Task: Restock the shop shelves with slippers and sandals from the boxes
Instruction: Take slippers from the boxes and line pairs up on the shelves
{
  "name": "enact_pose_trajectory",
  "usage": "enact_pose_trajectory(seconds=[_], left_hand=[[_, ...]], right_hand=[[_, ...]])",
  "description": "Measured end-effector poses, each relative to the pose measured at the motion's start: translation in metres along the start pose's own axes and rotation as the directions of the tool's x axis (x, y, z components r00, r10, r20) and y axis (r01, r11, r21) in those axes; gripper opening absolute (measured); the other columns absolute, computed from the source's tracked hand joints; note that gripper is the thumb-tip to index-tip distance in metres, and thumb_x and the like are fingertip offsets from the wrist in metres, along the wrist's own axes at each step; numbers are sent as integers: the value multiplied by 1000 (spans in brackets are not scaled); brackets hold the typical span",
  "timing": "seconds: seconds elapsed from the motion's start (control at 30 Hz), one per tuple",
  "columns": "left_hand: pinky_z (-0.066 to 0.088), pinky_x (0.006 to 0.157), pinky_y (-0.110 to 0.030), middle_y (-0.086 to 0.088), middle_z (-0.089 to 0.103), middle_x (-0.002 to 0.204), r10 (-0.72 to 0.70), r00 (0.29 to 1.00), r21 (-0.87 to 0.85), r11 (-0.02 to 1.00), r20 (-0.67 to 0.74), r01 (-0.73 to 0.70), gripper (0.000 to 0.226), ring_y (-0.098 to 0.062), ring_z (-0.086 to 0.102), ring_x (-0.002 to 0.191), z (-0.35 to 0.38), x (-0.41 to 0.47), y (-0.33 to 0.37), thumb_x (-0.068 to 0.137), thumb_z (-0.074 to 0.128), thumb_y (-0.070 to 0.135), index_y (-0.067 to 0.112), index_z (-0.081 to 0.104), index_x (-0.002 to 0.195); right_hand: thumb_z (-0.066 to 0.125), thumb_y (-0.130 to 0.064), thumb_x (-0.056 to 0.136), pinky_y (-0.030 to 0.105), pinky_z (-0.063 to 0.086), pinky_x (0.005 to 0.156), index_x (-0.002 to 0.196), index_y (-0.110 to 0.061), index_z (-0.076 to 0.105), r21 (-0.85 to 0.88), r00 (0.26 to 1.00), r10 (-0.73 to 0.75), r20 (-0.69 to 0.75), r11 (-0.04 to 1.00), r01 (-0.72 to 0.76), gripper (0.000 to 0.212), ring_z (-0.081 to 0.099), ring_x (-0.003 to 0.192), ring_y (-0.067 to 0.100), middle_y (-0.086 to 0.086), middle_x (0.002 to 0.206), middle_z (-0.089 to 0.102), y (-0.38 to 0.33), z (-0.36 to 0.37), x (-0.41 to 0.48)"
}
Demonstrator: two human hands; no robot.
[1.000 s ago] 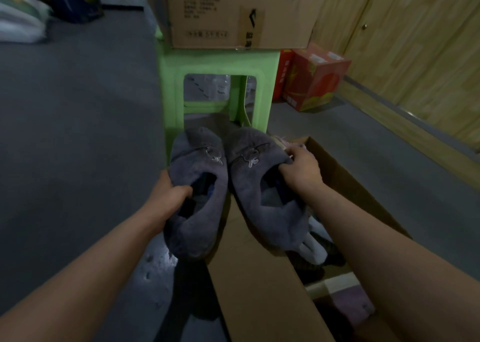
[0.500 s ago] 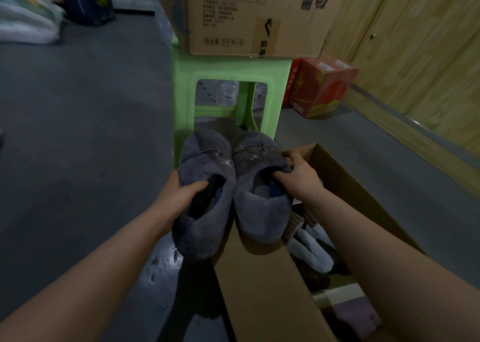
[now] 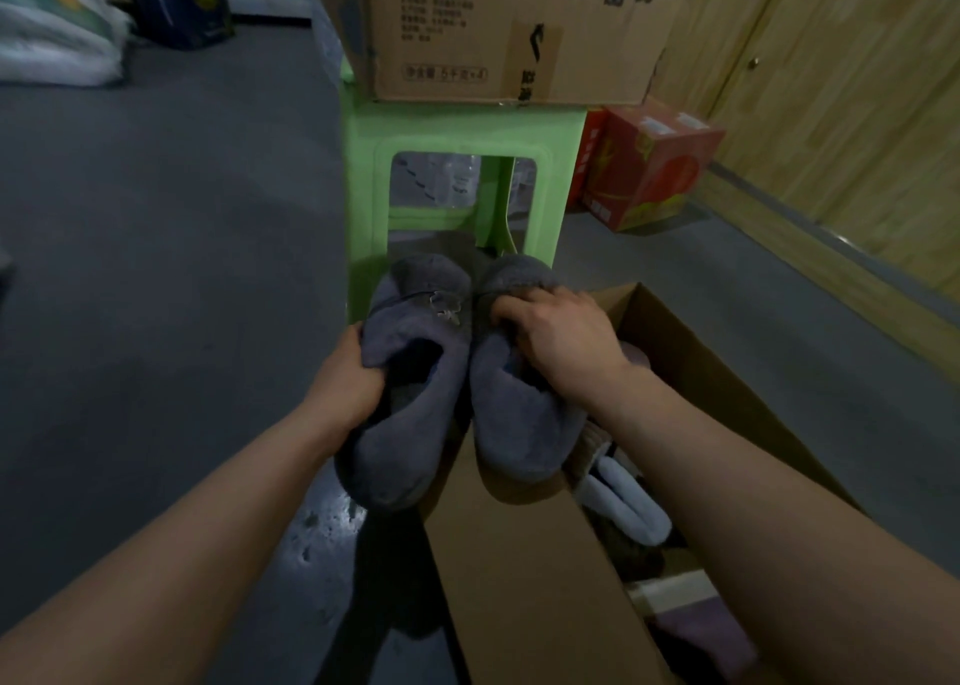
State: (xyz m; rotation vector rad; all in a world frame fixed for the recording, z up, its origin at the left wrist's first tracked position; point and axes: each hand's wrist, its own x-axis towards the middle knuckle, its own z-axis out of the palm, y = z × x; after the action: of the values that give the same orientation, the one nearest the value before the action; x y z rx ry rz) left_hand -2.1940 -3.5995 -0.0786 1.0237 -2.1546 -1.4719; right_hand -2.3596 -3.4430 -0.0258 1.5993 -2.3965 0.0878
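Over the box (image 3: 524,585), 2 hands (image 3: 563,344) grip slippers (image 3: 402,440).

One wide-angle view from the person's head looks forward and steeply down along both bare forearms. The left hand (image 3: 348,377), gripping the left grey plush slipper (image 3: 410,424), and the right hand (image 3: 561,341), gripping the right grey plush slipper (image 3: 519,424), sit close at centre. The green plastic stool (image 3: 363,206) stands just beyond, and the open brown cardboard box (image 3: 519,580) fills the lower right.
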Motion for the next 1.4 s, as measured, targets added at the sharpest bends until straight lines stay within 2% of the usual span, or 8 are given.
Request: enact_pose_trajectory(seconds=[0.27,0.53,0.67,0.8,0.97,1.13,1.3,1.4], left_hand=[[43,88,-30,-9,66,122,154,977,384,901,150,-201,47,-28,60,113,-26,10,6,85,54,-5,17,64,125],[43,89,-38,6,67,109,386,847,642,553,366,-530,44,-25,54,110,-31,19,49,77,63,9,43,72,103],[30,79,-35,0,52,101,525,822,788,400,222,-468,35,-26,43,104,-6,21,62,79,61,10,37,68,99],[41,68,-35,-9,66,103,385,922,735,619,26,-279,23,-35,58,97,14,17,44,87,55,16,31,59,105],[44,90,-33,-13,58,133,68,984,449,883,166,-137,39,-34,56,116,30,17,28,96,44,18,29,49,134],[46,99,-36,-6,58,130,77,935,374,903,346,-213,65,-26,57,119,28,14,33,85,69,24,24,37,142],[47,102,-43,-1,53,131,90,921,217,959,379,-183,95,-20,54,121,18,13,31,68,82,22,26,28,146],[50,95,-36,-5,53,117,102,926,242,949,365,-200,98,-20,55,113,16,13,35,77,79,12,32,18,152]], right_hand=[[46,-24,98,37,30,65,112,-11,49,38,947,316,-60,949,-314,19,57,93,37,15,102,60,42,-46,2],[41,-41,98,40,51,91,121,-8,62,193,614,583,532,623,-758,46,61,110,36,19,122,63,53,-49,12],[48,-34,101,34,52,91,118,-6,61,372,556,485,675,427,-824,35,62,103,28,14,117,64,54,-22,-7],[60,-49,93,33,50,70,98,-15,69,516,509,225,831,35,-856,36,62,68,16,3,70,66,69,-8,-30],[88,-61,59,54,48,101,120,-36,66,473,496,88,864,197,-859,70,63,113,26,5,124,65,81,18,-48],[92,-56,52,49,50,100,134,-37,51,536,562,55,825,236,-811,94,61,118,26,1,132,61,64,17,-41],[91,-53,54,49,52,99,117,-14,68,606,600,167,782,22,-795,78,69,105,29,9,110,74,64,16,-26],[75,-41,84,35,57,84,124,-10,64,665,657,293,694,88,-742,51,70,98,21,7,111,72,63,13,-19]])
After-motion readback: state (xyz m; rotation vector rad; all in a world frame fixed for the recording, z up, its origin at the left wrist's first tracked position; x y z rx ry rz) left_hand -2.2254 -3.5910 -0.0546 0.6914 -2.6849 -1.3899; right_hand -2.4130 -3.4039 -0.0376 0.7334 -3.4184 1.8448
